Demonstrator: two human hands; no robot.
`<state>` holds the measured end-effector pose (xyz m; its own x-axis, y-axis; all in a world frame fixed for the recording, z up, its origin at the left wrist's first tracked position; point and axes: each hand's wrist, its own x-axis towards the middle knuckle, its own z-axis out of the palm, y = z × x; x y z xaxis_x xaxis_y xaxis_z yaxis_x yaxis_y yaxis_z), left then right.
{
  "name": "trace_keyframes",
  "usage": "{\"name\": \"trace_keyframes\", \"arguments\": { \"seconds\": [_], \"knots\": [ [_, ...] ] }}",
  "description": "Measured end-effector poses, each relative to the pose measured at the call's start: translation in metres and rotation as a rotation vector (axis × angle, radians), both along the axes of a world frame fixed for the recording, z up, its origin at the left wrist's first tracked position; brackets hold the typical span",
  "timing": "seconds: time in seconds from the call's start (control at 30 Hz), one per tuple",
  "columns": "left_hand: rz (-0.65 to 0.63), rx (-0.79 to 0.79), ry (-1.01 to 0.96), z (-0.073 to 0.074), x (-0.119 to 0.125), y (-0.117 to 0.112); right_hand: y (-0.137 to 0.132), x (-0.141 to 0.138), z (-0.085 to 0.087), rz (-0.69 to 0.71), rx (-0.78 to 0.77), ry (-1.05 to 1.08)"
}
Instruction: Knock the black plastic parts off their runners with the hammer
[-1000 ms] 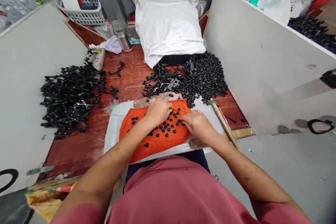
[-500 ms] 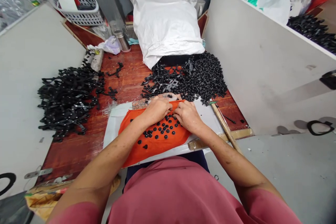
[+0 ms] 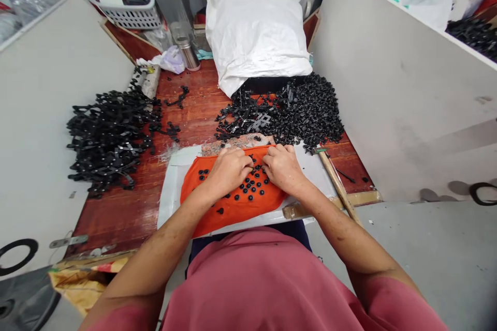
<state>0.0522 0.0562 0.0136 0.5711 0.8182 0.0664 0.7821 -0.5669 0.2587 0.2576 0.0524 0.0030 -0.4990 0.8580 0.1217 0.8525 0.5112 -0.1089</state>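
Left hand [image 3: 230, 170] and right hand [image 3: 285, 168] face each other over the far half of an orange cloth [image 3: 246, 214], fingers curled inward and fingertips close together but apart. Small black pieces lie at the fingertips of each; I cannot tell whether either hand pinches one, since the fingers hide the contact.

More small black pieces [image 3: 250, 197] are scattered on the cloth, most of them between the hands and just on the near side of them, with a few farther left beside the left wrist. The cloth lies on a white sheet [image 3: 316, 173] at the near edge of the reddish desk [image 3: 198, 121]. Right of the right hand, a wooden-handled tool [image 3: 337, 178] lies aslant, its greenish head at the far end.

Beyond the cloth, a large heap of black parts [image 3: 314, 108] spreads below a white sack [image 3: 260, 36]. Another dark pile [image 3: 108, 139] sits well to the left, and a metal bottle [image 3: 189, 57] stands at the far left of the desk, near a grey basket [image 3: 130, 17].
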Motion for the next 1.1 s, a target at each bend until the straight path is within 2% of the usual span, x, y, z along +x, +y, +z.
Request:
{"name": "trace_keyframes", "arguments": {
  "seconds": [0.1,0.27,0.43,0.53,0.63,0.73,0.83,0.97,1.1],
  "knots": [
    [0.001,-0.031,-0.007,-0.003,0.002,-0.009,0.000,0.001,0.001,0.007,-0.003,0.015],
    [0.084,-0.021,0.014,-0.009,0.004,-0.018,0.002,0.000,0.003,0.053,-0.003,0.030],
    [0.120,-0.083,-0.022,-0.008,-0.006,-0.025,0.008,-0.008,-0.003,-0.046,0.022,0.038],
    [0.156,-0.065,-0.073,-0.002,-0.011,-0.017,0.015,-0.008,-0.004,-0.096,0.029,0.054],
    [0.193,-0.016,-0.048,0.002,-0.011,0.006,0.022,0.005,-0.001,-0.149,0.036,0.085],
    [0.122,-0.032,0.008,0.003,-0.004,0.031,0.025,0.025,0.002,-0.158,0.023,0.100],
    [0.055,-0.049,0.095,0.003,0.005,0.047,0.021,0.038,0.000,-0.084,-0.012,0.099],
    [0.052,-0.008,0.186,0.001,0.014,0.046,0.014,0.035,-0.008,-0.012,-0.026,0.081],
    [0.084,0.062,0.193,-0.002,0.016,0.037,0.011,0.026,-0.010,0.015,-0.014,0.052]
  ]
}}
